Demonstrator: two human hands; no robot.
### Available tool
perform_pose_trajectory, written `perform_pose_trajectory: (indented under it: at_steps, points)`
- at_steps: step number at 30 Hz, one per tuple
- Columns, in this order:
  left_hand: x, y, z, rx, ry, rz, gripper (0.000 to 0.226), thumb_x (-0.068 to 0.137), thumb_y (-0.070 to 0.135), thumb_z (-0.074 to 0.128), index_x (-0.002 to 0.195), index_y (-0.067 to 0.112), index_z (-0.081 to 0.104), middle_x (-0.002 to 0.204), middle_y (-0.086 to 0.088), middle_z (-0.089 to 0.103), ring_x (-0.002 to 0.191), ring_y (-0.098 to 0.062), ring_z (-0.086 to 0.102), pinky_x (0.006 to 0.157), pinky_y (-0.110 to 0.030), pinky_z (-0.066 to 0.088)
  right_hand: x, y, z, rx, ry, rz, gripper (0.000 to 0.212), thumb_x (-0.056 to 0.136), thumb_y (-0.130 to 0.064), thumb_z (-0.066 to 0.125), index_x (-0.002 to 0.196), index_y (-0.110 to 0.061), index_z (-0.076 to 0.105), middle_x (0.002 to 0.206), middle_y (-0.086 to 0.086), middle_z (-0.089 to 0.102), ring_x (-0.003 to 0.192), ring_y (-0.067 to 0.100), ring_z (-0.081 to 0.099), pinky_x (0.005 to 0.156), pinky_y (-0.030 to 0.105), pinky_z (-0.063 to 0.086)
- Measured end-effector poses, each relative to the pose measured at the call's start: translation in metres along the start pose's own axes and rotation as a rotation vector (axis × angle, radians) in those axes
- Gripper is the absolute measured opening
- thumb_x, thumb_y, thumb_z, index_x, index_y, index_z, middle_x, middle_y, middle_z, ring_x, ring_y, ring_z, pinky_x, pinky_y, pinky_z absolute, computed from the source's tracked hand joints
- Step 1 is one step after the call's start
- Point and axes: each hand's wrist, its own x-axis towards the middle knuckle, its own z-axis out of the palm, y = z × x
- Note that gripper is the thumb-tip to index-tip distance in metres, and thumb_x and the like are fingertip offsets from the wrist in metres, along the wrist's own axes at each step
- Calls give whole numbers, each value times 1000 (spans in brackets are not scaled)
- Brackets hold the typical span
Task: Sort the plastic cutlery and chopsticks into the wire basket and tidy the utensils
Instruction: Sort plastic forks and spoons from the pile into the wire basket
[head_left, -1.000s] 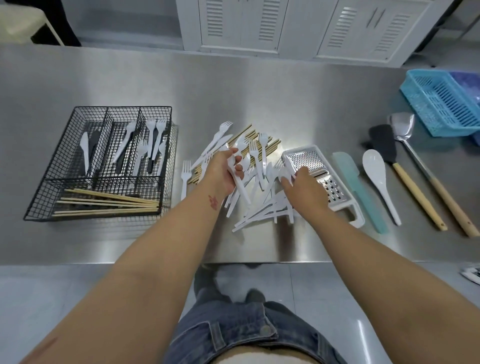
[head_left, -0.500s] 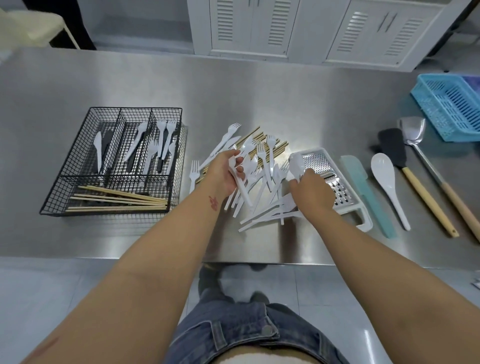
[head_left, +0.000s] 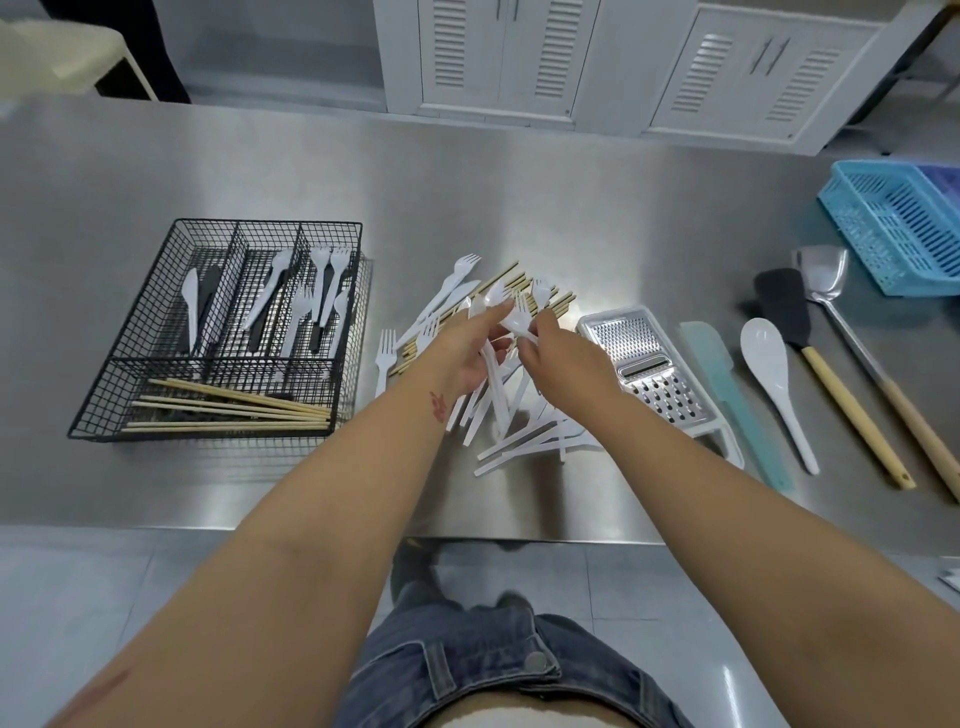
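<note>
Left grip (head_left: 462, 349) is clenched on a bundle of white plastic cutlery (head_left: 491, 387), with the handles hanging down past the palm. Right grip (head_left: 562, 359) is pinched on one white utensil (head_left: 513, 325) (spoon or fork, cannot be told), which is held against the fingertips of the left grip. Both grips are held close together, just above the loose pile (head_left: 524, 441) of white cutlery that is spread on the desk (head_left: 571, 208) below and beside them. Loose chopsticks (head_left: 553, 303) are seen under the pile, just beyond the grips. A single fork (head_left: 383, 358) is laid just left of the left grip. The wire basket (head_left: 120, 364) is set well to the left of the left grip. Chopsticks (head_left: 234, 410) are laid in its near compartment, and a knife (head_left: 191, 306), a spoon (head_left: 270, 291) and forks (head_left: 323, 288) in the three far ones. A grater (head_left: 649, 364) is placed just right of the right grip. Further right, a teal spatula (head_left: 727, 389), a white rice spoon (head_left: 769, 364), a black spatula (head_left: 784, 312) and a steel turner (head_left: 826, 270) are lined up. A blue basket (head_left: 904, 228) is seen at the far right.
</note>
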Motion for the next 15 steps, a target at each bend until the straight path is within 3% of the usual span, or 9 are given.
perform_pose_trajectory:
  at_steps: [2, 4, 8, 11, 13, 15]
  points:
    - [3, -1, -4, -30, 43, 25, 8, 92, 14, 67, 98, 10, 64, 80, -8, 62, 65, -15, 55, 60, -25, 47, 3, -3, 0, -8, 4, -24, 31, 103, -40, 34, 119, -15, 43, 86, 3, 66, 78, 29, 65, 58, 31, 39]
    - [5, 0, -7, -66, 85, 67, 6, 95, 8, 61, 100, 10, 62, 80, -9, 62, 64, -16, 55, 60, -27, 47, 4, -5, 1, -24, 4, -43, 32, 102, -42, 36, 120, -17, 44, 89, 3, 67, 78, 28, 65, 60, 31, 40]
    - [7, 7, -16, -151, 201, 141, 23, 97, 7, 57, 120, 6, 58, 86, -9, 63, 68, -17, 57, 56, -25, 48, 9, -10, 5, 119, -22, -47, 34, 100, -46, 40, 115, -16, 50, 88, 2, 65, 76, 24, 63, 64, 34, 49]
    - [8, 12, -25, -270, 228, 152, 31, 99, 9, 54, 129, 2, 54, 97, -14, 65, 78, -23, 63, 67, -31, 54, 8, -14, 9, 319, -119, 29, 32, 101, -48, 35, 107, -18, 45, 84, 2, 61, 75, 24, 60, 64, 32, 43]
    - [5, 14, -29, -348, 196, 134, 34, 100, 12, 52, 133, 3, 48, 112, -22, 64, 83, -30, 67, 74, -40, 57, 8, -21, 10, 330, -152, 10, 29, 103, -45, 32, 103, -18, 42, 83, 2, 57, 75, 23, 57, 62, 32, 40]
    - [-1, 15, -32, -357, 165, 119, 36, 101, 15, 51, 134, 1, 46, 108, -25, 67, 75, -30, 70, 67, -42, 59, 8, -29, 12, 348, -206, -15, 31, 104, -43, 27, 107, -17, 42, 85, 2, 55, 76, 21, 56, 62, 31, 40]
